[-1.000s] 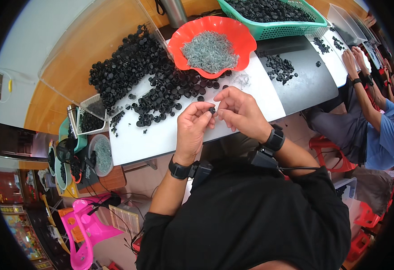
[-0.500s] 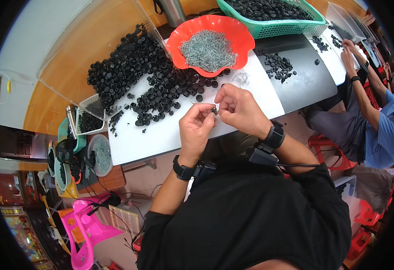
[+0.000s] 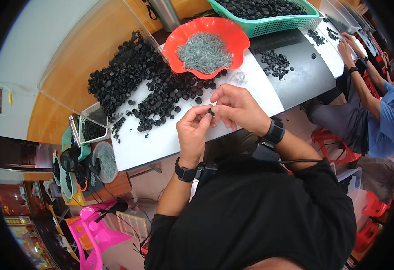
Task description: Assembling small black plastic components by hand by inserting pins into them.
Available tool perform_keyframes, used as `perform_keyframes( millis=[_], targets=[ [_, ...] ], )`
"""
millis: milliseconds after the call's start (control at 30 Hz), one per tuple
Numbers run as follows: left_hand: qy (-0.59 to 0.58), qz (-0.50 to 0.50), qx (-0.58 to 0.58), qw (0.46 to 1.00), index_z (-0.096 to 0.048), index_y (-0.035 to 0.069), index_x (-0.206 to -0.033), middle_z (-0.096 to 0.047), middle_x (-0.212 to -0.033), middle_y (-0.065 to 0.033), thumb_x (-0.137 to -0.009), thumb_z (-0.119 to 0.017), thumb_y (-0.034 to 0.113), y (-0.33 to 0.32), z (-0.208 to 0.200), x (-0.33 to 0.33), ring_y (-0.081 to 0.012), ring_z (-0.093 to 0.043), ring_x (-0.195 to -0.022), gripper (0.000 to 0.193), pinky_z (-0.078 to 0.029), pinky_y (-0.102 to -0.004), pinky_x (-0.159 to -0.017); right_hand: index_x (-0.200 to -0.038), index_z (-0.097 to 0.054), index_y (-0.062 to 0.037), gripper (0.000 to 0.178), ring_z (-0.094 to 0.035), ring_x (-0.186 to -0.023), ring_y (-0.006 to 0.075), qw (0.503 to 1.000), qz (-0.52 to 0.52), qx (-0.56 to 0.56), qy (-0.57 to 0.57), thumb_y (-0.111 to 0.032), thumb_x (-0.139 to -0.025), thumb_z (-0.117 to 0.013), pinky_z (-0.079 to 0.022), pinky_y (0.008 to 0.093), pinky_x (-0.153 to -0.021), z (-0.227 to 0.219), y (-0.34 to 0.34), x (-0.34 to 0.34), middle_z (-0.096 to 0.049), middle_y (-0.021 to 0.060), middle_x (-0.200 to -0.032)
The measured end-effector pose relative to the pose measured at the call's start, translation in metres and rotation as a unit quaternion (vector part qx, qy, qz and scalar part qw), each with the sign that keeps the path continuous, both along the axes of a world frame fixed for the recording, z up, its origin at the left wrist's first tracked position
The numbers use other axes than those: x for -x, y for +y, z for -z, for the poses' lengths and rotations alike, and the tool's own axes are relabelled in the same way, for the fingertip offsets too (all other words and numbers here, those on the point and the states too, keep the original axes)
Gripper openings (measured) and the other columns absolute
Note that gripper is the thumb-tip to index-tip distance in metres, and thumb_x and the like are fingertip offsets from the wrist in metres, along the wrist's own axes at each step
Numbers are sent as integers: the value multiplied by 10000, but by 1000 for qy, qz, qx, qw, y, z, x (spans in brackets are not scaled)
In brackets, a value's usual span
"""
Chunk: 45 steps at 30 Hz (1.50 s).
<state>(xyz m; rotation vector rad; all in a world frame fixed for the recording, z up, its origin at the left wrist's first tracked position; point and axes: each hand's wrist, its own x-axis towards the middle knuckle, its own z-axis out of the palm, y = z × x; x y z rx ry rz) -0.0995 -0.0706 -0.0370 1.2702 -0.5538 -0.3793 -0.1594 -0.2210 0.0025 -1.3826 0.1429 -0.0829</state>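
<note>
Right now your hands are close together over the near edge of the white tabletop (image 3: pixel 161 146). Your left hand (image 3: pixel 192 135) pinches 1 small black piece (image 3: pixel 211 111) between thumb and forefinger, raised in front of you. Your right hand (image 3: pixel 242 109) comes in from the right with its fingers curled, the fingertips right at that piece; you cannot tell from this view whether they grip anything. You wear 1 black wrist strap (image 3: pixel 185 172) on the left and 1 more on the right.

Just beyond your hands, loose black caps (image 3: pixel 167 96) spread over the white surface, running into a heap (image 3: pixel 120 74) at the far left, inside a tipped clear bin (image 3: pixel 77 67). Farther off stands a red wavy-rimmed bowl (image 3: pixel 240 51), holding a mound of small pale grey pieces (image 3: pixel 205 53).

At the far right of the bowl is a green basket (image 3: pixel 273 29) full of black parts. Nearer, a dark board (image 3: pixel 307 74) carries a scatter of black pieces (image 3: pixel 275 64). Well to the right, a co-worker's hands (image 3: pixel 346 48) are at the table. Low at the near left stands a pink chair (image 3: pixel 101 234).
</note>
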Motion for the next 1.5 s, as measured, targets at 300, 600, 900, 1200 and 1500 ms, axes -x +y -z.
perform_keyframes(
  millis=[300, 600, 900, 1200, 1500],
  targets=[
    [162, 68, 98, 980, -609, -54, -1050, -636, -813, -102, -854, -582, -18, 10, 9, -17, -138, -586, -679, 201, -479, -239, -602, -1031, -649, -29, 225, -469, -599, 39, 987, -10, 76, -139, -12, -806, -649, -380, 176, -527, 34, 0, -9, -568, -17, -723],
    [211, 68, 64, 973, -605, -43, -956, -635, -804, -92, -833, -604, -24, 7, -6, -16, -119, -587, -659, 124, -480, -223, -589, -905, -614, -14, 149, -565, -683, 114, 941, 94, 240, -219, 6, -764, -658, -465, 247, -592, 26, 4, -6, -560, 54, -787],
    [36, -30, -2, 999, -625, -24, -942, -641, -816, -66, -850, -621, 38, 4, -7, -7, -107, -597, -700, 111, -498, -236, -645, -868, -585, 11, 143, -588, -678, 135, 925, 80, 302, -217, 37, -749, -661, -487, 247, -591, 22, 6, -1, -567, 71, -772],
    [152, 6, 89, 984, -625, -27, -950, -646, -821, -67, -880, -600, 75, 0, 5, -5, -106, -588, -683, 127, -493, -229, -645, -867, -578, 37, 97, -576, -718, 86, 984, 61, 70, -152, 71, -787, -621, -501, 205, -578, 29, 10, -1, -548, 48, -832],
    [119, -49, 98, 987, -645, -31, -919, -648, -746, -54, -862, -622, 64, -5, -3, 0, -76, -559, -623, 114, -468, -206, -596, -849, -564, 40, 111, -588, -716, 115, 941, 101, 241, -216, 95, -766, -614, -517, 224, -594, 25, 14, -6, -540, 72, -839]
  ],
)
